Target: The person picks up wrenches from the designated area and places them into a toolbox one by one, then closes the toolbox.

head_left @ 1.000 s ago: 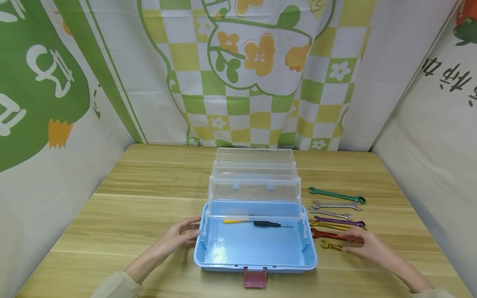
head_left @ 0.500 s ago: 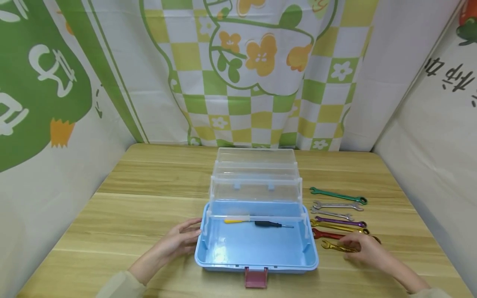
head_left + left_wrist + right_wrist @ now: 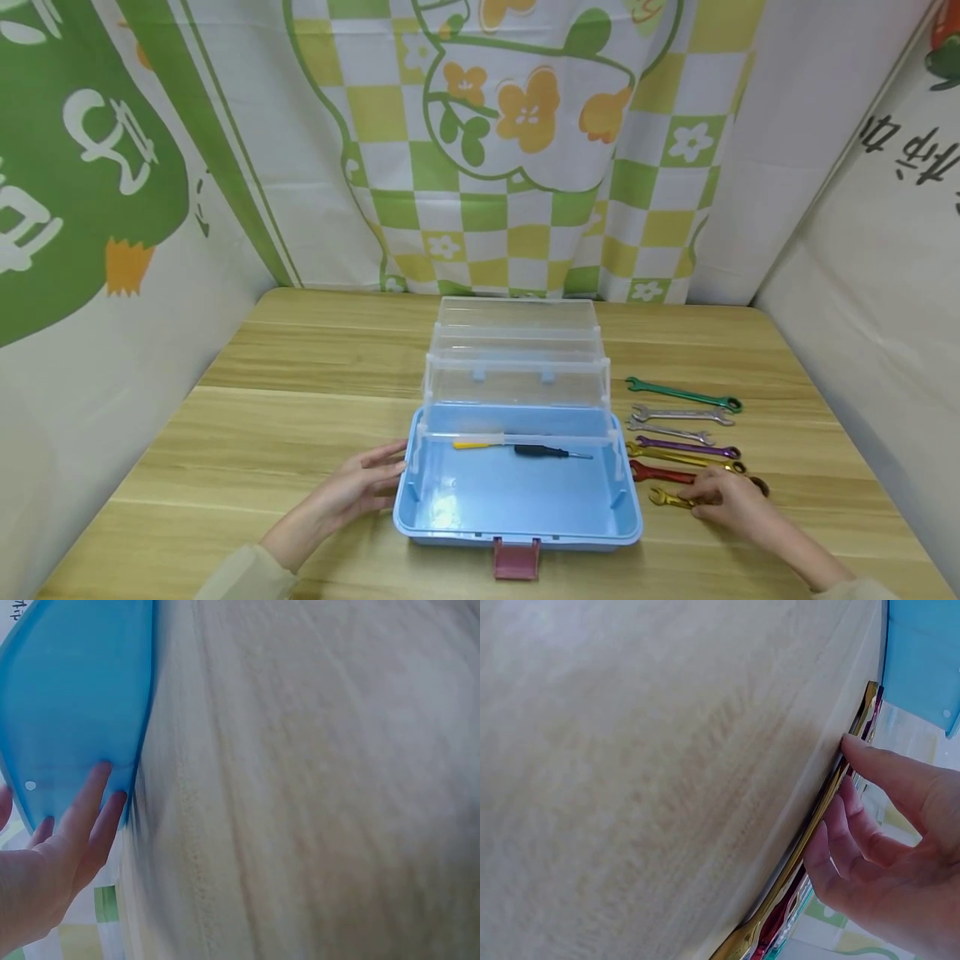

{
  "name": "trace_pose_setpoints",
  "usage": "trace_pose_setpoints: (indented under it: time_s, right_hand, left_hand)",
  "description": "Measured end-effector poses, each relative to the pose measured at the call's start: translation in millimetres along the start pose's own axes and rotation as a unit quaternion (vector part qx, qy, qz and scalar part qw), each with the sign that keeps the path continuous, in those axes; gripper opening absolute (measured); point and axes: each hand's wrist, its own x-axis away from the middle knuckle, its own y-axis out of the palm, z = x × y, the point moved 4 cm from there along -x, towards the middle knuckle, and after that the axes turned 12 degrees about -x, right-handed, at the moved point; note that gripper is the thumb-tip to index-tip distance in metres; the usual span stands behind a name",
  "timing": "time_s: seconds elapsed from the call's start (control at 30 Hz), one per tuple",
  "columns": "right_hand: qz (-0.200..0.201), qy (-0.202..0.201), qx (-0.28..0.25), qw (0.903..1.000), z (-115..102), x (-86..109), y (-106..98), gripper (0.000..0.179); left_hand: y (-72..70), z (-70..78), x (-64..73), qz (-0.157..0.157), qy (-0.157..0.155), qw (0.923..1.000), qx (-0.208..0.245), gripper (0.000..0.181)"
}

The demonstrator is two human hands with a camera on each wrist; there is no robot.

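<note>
the right hand (image 3: 729, 502) pinches a short gold metal wrench (image 3: 666, 497) on the light wood-grain counter (image 3: 300, 358), thumb and fingers bent in at it, near the right side of an open light-blue plastic toolbox (image 3: 450, 536). a longer red metal wrench (image 3: 663, 474) lies just beyond. the left hand (image 3: 348, 490), fingers loosely extended, only touches the toolbox's left wall.

The table (image 3: 300, 375) is backed by a checked, flowered curtain (image 3: 517, 183); the left cloth (image 3: 135, 200) is patterned in green, the right cloth (image 3: 862, 292) lettered in black.
</note>
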Motion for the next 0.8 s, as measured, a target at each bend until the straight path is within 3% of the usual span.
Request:
trace_pose_setpoints:
  time_s: [0.23,0.6,0.8]
  right_hand:
    - [-0.022,-0.019,-0.035,0.9990,0.4,-1.1,0.1,0.016]
    - [-0.073,-0.003,-0.085,0.9936,1.6,-4.6,-1.7,0.014]
    - [-0.083,-0.016,-0.113,0.9900,0.8,-8.6,-5.8,0.013]
  left_hand:
    - [-0.1,-0.8,-0.4,-0.004,0.000,1.0000,0.003,0.067]
    - [-1.4,-1.6,-0.9,-0.005,-0.003,1.0000,0.007,0.069]
    - [-2.2,0.1,-0.2,-0.008,0.004,1.0000,0.004,0.067]
